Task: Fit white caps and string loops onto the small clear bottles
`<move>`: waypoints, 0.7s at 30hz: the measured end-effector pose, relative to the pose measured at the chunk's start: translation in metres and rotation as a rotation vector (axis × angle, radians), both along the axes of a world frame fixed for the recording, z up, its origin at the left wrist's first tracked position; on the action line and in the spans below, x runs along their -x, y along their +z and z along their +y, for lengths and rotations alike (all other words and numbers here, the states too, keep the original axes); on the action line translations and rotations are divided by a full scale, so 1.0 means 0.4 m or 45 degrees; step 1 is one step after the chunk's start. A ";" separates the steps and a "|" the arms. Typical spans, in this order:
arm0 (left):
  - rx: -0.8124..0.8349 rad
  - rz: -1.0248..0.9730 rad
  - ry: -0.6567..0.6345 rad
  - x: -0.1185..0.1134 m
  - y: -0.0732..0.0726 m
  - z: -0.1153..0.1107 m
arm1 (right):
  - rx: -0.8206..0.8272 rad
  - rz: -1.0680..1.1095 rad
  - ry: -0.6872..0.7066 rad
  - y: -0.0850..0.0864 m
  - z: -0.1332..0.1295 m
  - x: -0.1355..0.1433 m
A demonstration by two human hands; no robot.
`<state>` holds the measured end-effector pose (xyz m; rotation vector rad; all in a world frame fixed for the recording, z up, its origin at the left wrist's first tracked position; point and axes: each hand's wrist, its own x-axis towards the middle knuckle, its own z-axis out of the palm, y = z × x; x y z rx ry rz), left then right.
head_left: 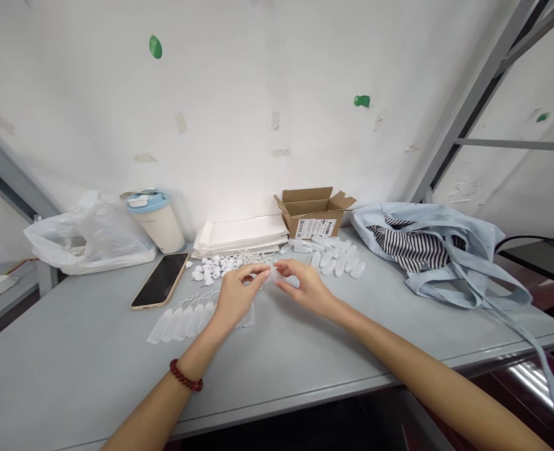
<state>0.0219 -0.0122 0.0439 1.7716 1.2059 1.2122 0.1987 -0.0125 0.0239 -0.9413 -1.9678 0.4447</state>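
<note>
My left hand (239,293), with a dark red beaded bracelet on its wrist, pinches thumb and forefinger together; what lies in them is mostly hidden. Facing it, my right hand (308,285) grips a small translucent plastic tube (273,274) between thumb and fingers. The fingertips of both hands nearly meet at this piece, above the table. Beneath and beside my left forearm lies a row of translucent tubes with white cord loops (183,319). Small white plastic caps (211,269) are heaped behind my left hand. Loose translucent tubes (338,255) lie scattered behind my right hand.
On the grey table (93,369) are a phone (161,280), a cup with blue lid (158,222), a plastic bag (89,235), stacked white sheets (242,233), white cords (253,255), an open cardboard box (312,216) and a light blue cloth bag (474,232).
</note>
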 end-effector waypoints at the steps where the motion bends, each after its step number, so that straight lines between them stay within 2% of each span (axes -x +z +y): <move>1: 0.019 -0.014 0.004 0.000 0.000 0.001 | -0.001 0.004 0.004 -0.001 -0.001 0.001; 8: 0.035 -0.046 -0.003 -0.003 -0.001 -0.003 | -0.005 0.018 0.043 0.000 -0.011 0.008; 16: -0.118 0.182 -0.005 -0.007 0.003 -0.011 | -0.102 -0.020 0.068 0.001 -0.015 0.013; 18: -0.157 0.207 -0.007 -0.005 0.003 -0.011 | -0.024 0.060 0.064 0.006 -0.018 0.016; 21: -0.168 0.192 -0.020 0.000 0.003 -0.009 | 0.299 0.332 0.140 0.021 -0.019 0.017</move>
